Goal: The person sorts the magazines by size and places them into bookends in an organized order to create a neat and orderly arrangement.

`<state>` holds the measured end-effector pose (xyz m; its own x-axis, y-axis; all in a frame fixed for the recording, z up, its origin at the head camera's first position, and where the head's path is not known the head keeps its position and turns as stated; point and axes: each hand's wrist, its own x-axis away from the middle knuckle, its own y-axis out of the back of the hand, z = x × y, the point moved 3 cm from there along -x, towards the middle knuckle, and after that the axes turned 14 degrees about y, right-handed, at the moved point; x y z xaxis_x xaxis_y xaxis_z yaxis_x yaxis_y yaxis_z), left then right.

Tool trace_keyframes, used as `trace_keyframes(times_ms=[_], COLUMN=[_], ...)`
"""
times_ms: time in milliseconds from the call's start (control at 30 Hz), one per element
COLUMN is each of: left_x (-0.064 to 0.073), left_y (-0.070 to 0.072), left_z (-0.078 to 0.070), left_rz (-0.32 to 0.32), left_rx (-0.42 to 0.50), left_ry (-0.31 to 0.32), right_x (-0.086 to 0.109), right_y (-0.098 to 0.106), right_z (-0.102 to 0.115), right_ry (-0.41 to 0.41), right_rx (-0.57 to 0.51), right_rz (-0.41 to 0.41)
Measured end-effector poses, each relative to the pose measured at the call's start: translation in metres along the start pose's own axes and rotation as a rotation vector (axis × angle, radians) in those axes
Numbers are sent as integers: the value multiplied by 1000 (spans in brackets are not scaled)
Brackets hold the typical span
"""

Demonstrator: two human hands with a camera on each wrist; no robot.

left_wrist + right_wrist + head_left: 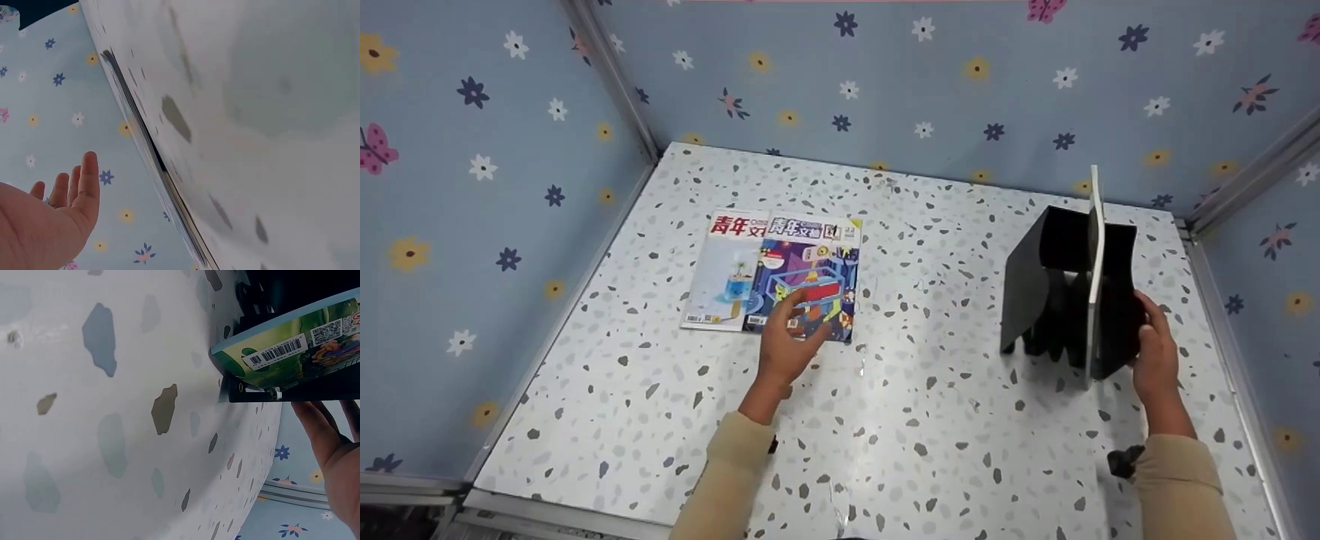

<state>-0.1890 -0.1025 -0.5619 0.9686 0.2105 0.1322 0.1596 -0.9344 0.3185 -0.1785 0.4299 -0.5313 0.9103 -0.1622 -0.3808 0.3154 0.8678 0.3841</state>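
Two magazines (811, 262) lie overlapping on the speckled table, the purple-covered one partly on top of the white-covered one (712, 289). My left hand (789, 341) hovers by their near edge, fingers spread and slightly bent, holding nothing. In the left wrist view that hand (50, 219) is apart from the thin magazine edges. A black desk file holder (1024, 292) stands at the right, with a magazine (1096, 300) upright in it, seen edge-on. The right wrist view shows that magazine's green cover and barcode. My right hand (1156, 356) rests its extended fingers against the holder's right side.
The table (915, 420) is white with grey specks. Blue flowered panels (885, 82) enclose its back, left and right sides, with metal frame strips at the corners. The holder stands near the right back corner.
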Motion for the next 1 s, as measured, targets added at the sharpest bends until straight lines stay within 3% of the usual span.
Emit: trace_keyframes(times_ms=[200, 333, 500, 700, 867, 1000], left_x=[-7, -12, -20, -27, -33, -40], left_y=[12, 19, 27, 37, 45, 52], left_z=[3, 7, 11, 15, 21, 27], left_rz=[-33, -42, -82, -176, -187, -169], left_rx=[-68, -108, -212, -338, -364, -382], left_ry=[27, 34, 66, 164, 256, 308], right_x=[-2, -2, -1, 1, 1, 1], right_y=[2, 2, 2, 1, -2, -3], right_z=[1, -1, -3, 3, 20, 21], right_ry=[-34, -53, -58, -56, -33, -53], right_rx=[-2, -65, -61, -82, -35, -30], right_rz=[4, -2, -9, -35, -17, -11])
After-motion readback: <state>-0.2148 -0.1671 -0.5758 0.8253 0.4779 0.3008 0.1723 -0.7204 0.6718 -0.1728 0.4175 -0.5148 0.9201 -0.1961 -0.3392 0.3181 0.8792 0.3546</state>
